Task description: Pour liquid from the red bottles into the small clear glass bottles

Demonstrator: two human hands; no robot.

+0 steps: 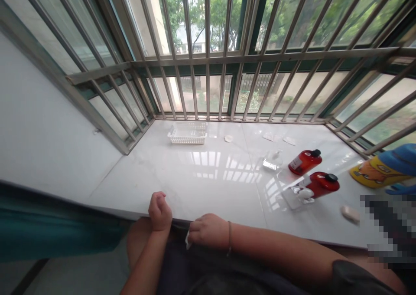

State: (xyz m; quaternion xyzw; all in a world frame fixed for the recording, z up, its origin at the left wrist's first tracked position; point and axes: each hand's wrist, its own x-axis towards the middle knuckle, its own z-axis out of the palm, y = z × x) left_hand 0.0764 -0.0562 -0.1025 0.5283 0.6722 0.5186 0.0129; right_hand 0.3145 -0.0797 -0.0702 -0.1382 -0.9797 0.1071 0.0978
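At the front edge of the surface [208, 195], left of its middle, a small white scrap [187, 240] hangs from the right hand [209, 231], with its visible end just below the edge. The step in hand looks like simply holding the scrap. To do that well, I'd pinch it lightly but surely between thumb and fingertips, keep the loose end from catching on the edge, and let the wrist stay relaxed. The material seems thin and soft, so squeezing hard would likely just crumple it

The right hand is curled, knuckles upward, and closed on the scrap; its thumb is hidden. Just beside it, apart, the left hand [160, 210] is folded into a loose fist at the same edge. Nothing shows in it, though its palm is out of sight, so I cannot tell whether it holds anything
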